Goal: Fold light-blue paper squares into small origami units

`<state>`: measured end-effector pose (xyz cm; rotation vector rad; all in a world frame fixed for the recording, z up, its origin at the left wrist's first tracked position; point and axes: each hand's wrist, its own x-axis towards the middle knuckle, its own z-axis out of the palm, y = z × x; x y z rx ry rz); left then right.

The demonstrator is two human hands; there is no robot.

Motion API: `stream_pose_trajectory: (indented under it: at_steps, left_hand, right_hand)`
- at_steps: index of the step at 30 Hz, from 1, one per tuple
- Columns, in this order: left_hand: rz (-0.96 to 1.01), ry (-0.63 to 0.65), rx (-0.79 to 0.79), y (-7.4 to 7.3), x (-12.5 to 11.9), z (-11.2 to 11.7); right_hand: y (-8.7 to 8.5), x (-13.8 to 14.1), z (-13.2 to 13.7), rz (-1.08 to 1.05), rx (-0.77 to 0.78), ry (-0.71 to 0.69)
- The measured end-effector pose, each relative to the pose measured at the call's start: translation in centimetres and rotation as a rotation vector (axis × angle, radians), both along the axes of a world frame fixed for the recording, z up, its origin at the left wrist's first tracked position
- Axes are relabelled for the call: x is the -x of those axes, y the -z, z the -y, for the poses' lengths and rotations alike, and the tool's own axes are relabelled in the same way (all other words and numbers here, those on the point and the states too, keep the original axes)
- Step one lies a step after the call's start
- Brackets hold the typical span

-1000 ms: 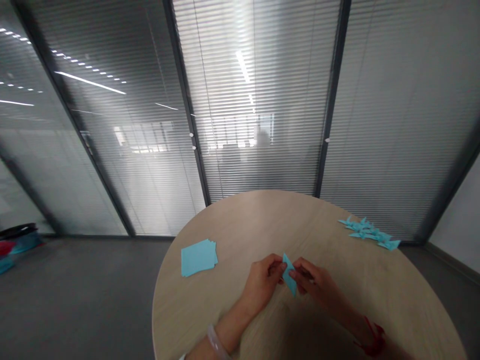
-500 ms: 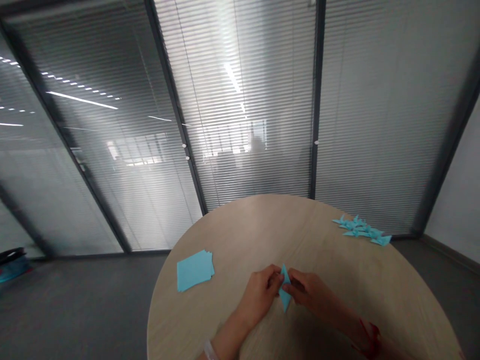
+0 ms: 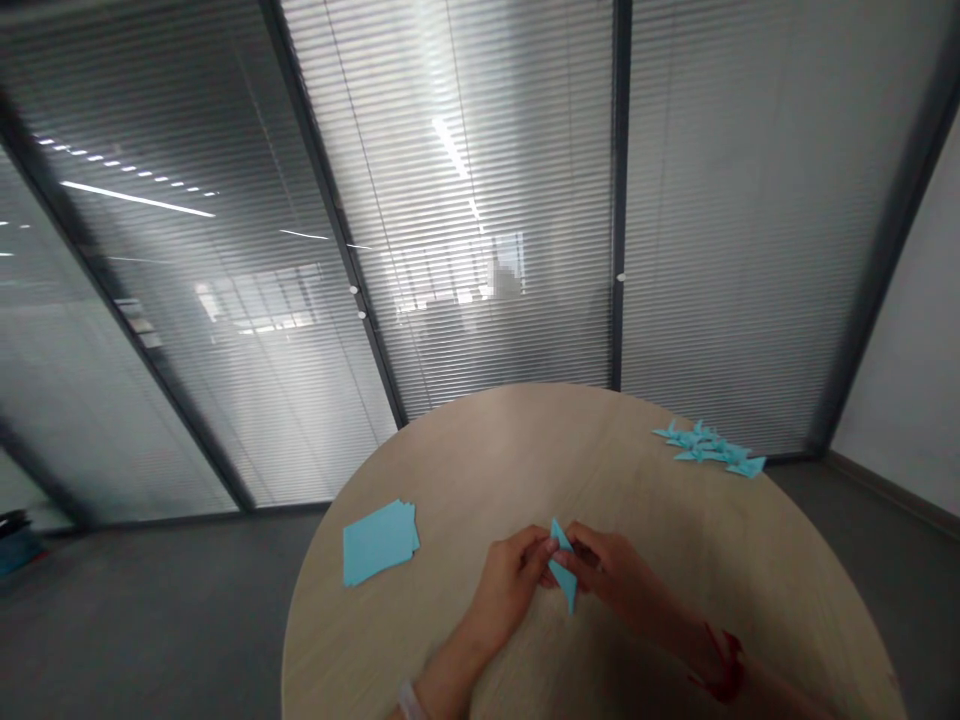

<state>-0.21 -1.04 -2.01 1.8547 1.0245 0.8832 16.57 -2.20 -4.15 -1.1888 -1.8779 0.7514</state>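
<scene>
**Pinching a folded blue paper (image 3: 564,579) above a round table (image 3: 517,450)**

Holding the paper with both hands, between curled fingers with almost no gap: the left side with the left hand (image 3: 514,572), the right side with the right hand (image 3: 606,568). Cannot tell how the fingers behind the paper are placed, being hidden. Pointing one narrow tip of the paper toward the far edge of the table, the other toward the near side. Located well inside the curved left, far and right edges. Cannot tell about the near edge, being outside the view.

Showing at left, near the table edge and well apart from the left hand, a stack of blue sheets (image 3: 379,545), with corners sticking out unevenly on its right side. Showing at far right, close along the curved edge, a group of folded blue pieces (image 3: 712,450), pointed and crowded together. Between hands and stack, seeing wood surface; toward the far edge, seeing a broader stretch of it. Facing, behind this edge, glass panels with blinds (image 3: 480,350).
</scene>
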Motion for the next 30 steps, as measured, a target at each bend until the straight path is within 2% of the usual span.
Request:
stream_pose_trajectory:
  at_steps: [11, 15, 22, 26, 30]
  left_hand:
    - [-0.021, -0.154, -0.008, 0.09, 0.1, -0.38]
    - [0.027, -0.134, 0.03, -0.05, 0.02, -0.4]
    - [0.209, -0.024, 0.249, 0.22, -0.34, -0.52]
    - [0.172, -0.018, 0.271, 0.38, -0.42, -0.3]
    - [0.15, -0.017, 0.27, 0.36, -0.38, -0.4]
  right_hand:
    - [0.2, -0.4, -0.32, -0.188, 0.115, -0.039]
    - [0.33, -0.44, -0.36, -0.168, 0.083, -0.009]
    - [0.13, -0.63, -0.71, -0.132, 0.018, 0.093]
    - [0.15, -0.79, -0.85, -0.127, -0.066, 0.14]
    - [0.29, -0.87, -0.87, -0.111, -0.118, 0.107]
